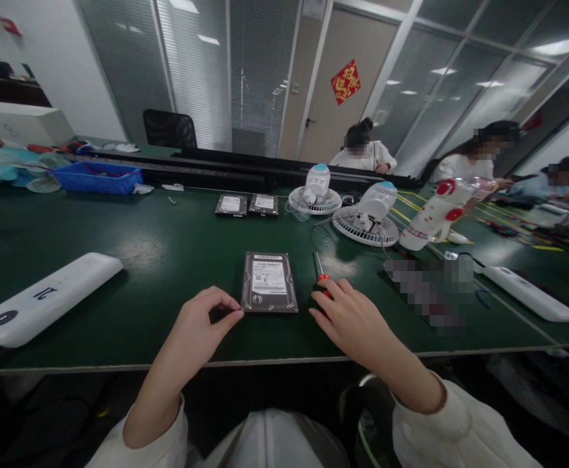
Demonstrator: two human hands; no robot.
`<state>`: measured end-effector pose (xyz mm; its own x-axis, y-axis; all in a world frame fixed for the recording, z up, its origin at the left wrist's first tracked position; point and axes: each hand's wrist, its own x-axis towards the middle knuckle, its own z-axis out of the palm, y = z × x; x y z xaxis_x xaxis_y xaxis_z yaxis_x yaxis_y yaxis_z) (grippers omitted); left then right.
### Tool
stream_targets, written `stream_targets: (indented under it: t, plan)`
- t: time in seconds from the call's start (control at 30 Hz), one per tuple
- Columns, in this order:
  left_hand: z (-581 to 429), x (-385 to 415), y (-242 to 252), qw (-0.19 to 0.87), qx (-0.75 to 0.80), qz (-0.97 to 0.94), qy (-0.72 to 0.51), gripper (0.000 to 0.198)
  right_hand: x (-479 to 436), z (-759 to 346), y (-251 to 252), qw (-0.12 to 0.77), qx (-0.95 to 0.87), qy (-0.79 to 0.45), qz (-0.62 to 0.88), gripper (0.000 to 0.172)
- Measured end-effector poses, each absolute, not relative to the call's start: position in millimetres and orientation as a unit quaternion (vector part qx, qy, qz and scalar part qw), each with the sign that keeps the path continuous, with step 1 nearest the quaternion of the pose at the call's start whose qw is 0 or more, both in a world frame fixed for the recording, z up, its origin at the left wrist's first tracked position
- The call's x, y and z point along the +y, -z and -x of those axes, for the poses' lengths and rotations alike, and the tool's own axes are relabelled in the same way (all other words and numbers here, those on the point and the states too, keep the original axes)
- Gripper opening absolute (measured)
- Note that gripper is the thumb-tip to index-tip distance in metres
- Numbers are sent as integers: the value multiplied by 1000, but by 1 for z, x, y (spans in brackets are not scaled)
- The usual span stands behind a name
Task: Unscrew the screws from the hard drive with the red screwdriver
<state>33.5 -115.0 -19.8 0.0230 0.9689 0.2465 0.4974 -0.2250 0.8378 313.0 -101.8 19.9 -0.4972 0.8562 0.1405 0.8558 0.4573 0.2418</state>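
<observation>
A hard drive [268,279] with a white label lies flat on the green table in front of me. At its near left corner, my left hand [205,322] has its thumb and fingertips drawn close together against the edge. To the right of the drive, my right hand [345,315] is closed around the red handle of a screwdriver [319,265]. Its metal shaft points away from me, and most of the handle is hidden under my fingers. Two more hard drives, a left one [231,205] and a right one [263,205], lie farther back.
Two small white fans [316,192] [367,218] lie face down behind the screwdriver, near a leaning white-and-red bottle [435,214]. White elongated devices [50,296] [530,292] lie on both sides. A blue basket [97,179] stands back left. Several people sit beyond the table.
</observation>
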Motion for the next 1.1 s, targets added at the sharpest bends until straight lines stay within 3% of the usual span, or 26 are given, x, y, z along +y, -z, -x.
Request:
stream_targets:
  t: [0.17, 0.33, 0.5, 0.57, 1.1]
  plan:
    - [-32, -115, 24, 275, 550, -661, -430, 14, -76, -316, -53, 7, 845, -61, -532, 33]
    - [-32, -115, 26, 276, 547, -659, -436, 12, 8, -334, -77, 16, 767, -69, -637, 35]
    - [-32, -114, 27, 282, 548, -659, -432, 11, 82, -348, -60, 62, 735, -57, -673, 27]
    - [-32, -114, 28, 281, 549, -661, -427, 10, 94, -349, -49, 79, 731, -55, -676, 32]
    - [-32, -114, 25, 265, 557, -665, -422, 12, 92, -347, -21, 78, 752, -101, -647, 39]
